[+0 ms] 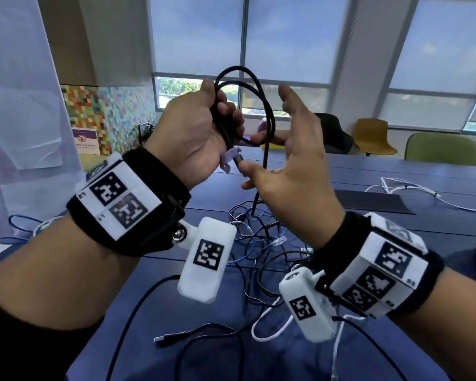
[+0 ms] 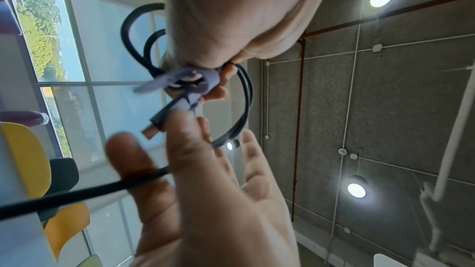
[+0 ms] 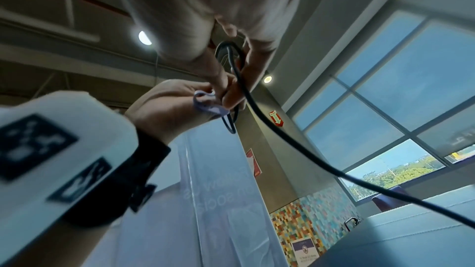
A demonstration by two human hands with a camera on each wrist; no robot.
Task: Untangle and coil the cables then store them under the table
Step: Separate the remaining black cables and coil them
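Note:
My left hand [image 1: 201, 127] is raised over the table and grips a black cable [image 1: 270, 114] gathered into a few loops. A purple strap [image 1: 229, 158] and the cable's USB plug [image 1: 239, 162] stick out below the fist. My right hand [image 1: 286, 152] is beside it with fingers straight and spread, its thumb touching the plug. The cable's free length [image 3: 282, 135] drops past the right palm to the table. The left wrist view shows the strap [image 2: 195, 80], the plug [image 2: 151, 131] and the loops [image 2: 246, 96] close up.
A tangle of black, blue and white cables [image 1: 259, 237] lies on the blue table [image 1: 437, 224] under my hands. A black USB cable [image 1: 176, 336] lies near the front edge, a white cable [image 1: 412, 188] at the far right. Chairs [image 1: 374, 136] stand behind.

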